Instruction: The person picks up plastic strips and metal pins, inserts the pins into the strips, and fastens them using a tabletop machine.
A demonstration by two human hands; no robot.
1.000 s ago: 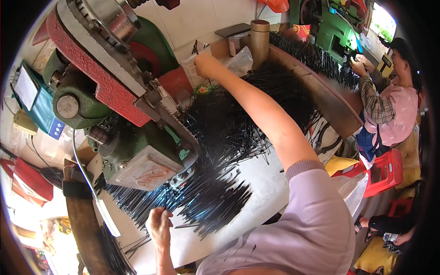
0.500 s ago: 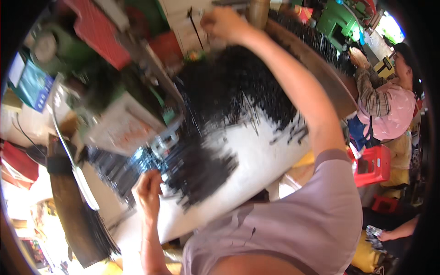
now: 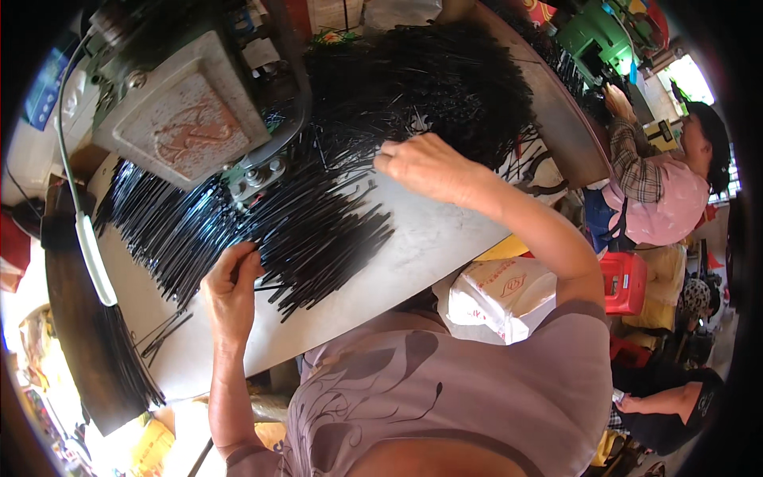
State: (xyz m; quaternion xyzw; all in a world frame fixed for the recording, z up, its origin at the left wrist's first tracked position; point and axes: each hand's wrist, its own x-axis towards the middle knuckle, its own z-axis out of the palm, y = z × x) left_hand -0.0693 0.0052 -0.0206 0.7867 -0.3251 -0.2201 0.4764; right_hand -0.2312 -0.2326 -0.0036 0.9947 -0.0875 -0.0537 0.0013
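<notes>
My left hand (image 3: 230,290) is closed in a pinch at the near ends of a spread of thin black rods (image 3: 318,254) on the pale tabletop. What lies between its fingertips is too small to make out. My right hand (image 3: 433,168) is also closed, fingertips together, just in front of a large dark heap of similar rods (image 3: 421,79); anything it holds is hidden. Over the rods stands a green machine with a worn metal cover (image 3: 187,119). Its bolted lower block (image 3: 256,179) sits just beyond my left hand.
Black-handled pliers (image 3: 544,184) lie right of the heap. A white lamp-like tube (image 3: 95,258) hangs at left, beside a dark curved trough (image 3: 83,318). A white printed sack (image 3: 505,294) rests below the table edge. At right, a person in pink (image 3: 664,191) works near a green machine (image 3: 592,40).
My right hand has come back from the far edge to the near side of the heap. My left hand stays pinched by the rods. The whole view has shifted.
</notes>
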